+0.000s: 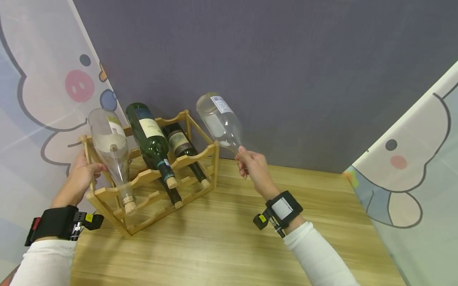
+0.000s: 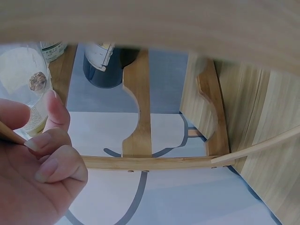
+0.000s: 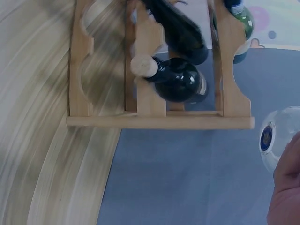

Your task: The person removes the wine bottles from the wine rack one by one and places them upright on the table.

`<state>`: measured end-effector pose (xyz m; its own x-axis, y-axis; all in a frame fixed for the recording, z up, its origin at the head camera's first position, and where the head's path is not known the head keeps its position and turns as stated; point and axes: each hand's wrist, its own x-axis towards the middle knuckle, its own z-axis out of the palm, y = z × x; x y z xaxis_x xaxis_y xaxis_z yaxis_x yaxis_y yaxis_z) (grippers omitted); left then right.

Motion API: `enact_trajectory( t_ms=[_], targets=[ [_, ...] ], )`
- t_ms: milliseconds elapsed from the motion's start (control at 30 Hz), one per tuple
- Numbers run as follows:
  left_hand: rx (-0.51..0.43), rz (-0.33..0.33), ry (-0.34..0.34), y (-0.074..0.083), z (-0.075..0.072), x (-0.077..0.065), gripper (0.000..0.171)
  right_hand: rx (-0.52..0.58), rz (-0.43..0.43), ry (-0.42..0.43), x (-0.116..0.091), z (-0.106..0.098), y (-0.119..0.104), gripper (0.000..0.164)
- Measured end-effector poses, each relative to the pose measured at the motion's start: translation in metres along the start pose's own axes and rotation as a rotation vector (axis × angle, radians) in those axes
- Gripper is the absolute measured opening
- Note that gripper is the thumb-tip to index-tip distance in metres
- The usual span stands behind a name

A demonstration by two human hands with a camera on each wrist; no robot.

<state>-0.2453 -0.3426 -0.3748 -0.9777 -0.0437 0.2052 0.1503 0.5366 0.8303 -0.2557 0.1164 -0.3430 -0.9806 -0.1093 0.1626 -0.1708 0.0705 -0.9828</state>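
Observation:
My right hand point(image 1: 255, 169) grips a clear glass bottle point(image 1: 222, 121) by its neck, the base tilted up and away to the left. That bottle hangs just beyond the right end of a wooden wine rack point(image 1: 216, 171). At the rack's other end, my left hand point(image 1: 78, 176) holds the side frame, its fingers point(image 2: 44, 140) curled round the wood in the left wrist view. On the rack's top level lie a corked clear bottle point(image 1: 111, 145), a green bottle point(image 1: 152, 139) and a dark bottle point(image 1: 182, 141). Another dark bottle point(image 1: 174, 196) lies lower, mostly hidden.
The rack stands on a wood-grain table point(image 1: 200, 246), close to a dark grey panel point(image 1: 272, 79) at the back. Cartoon-printed white panels rise on the left point(image 1: 46, 91) and on the right point(image 1: 404, 159).

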Motion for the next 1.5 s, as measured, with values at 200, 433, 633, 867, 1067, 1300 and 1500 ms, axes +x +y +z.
enact_trajectory(
  t_ms=[200,433,633,867,1067,1300,1500],
  targets=[
    [-0.017,-0.011,-0.003,0.0,-0.001,-0.001,0.032,0.004,0.014,0.018,-0.003,-0.011,0.003,0.04],
    [-0.012,-0.027,-0.01,0.0,0.0,0.001,0.037,0.024,0.026,0.041,-0.008,-0.025,0.007,0.038],
    [-0.006,-0.008,-0.009,-0.001,0.0,0.001,0.037,0.004,0.036,0.05,-0.011,-0.036,0.014,0.039],
    [-0.007,-0.004,-0.009,0.0,0.001,0.0,0.038,-0.013,0.048,0.07,-0.016,-0.05,0.022,0.04],
    [-0.022,-0.006,0.001,0.0,0.0,0.0,0.036,-0.021,0.075,0.086,-0.019,-0.06,0.027,0.039],
    [-0.024,0.003,0.002,0.0,0.0,-0.001,0.036,-0.026,0.102,0.121,-0.024,-0.071,0.035,0.041],
    [-0.022,0.006,0.005,-0.001,0.0,0.0,0.037,-0.061,0.13,0.139,-0.029,-0.079,0.043,0.043]
  ],
)
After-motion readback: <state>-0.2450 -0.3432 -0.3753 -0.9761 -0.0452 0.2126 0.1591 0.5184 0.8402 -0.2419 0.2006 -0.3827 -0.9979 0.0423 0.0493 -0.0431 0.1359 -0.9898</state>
